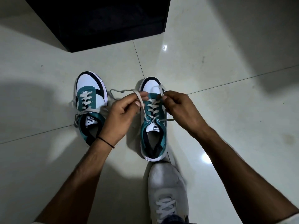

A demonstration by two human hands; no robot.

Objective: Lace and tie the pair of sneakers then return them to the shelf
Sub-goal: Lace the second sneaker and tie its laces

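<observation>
Left hand [119,117] and right hand [181,110] are each pinching one end of the lace [142,108] above the teal sneaker [155,126], its mate [90,84] sitting at its 9 o'clock. Judged risk: uneven pulling is threatening to drag an end back through its top eyelet before knotting.

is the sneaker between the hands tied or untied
Untied. The sneaker is laced to its top eyelets, but the left hand and right hand each pinch a separate lace end, with no knot showing.
</observation>
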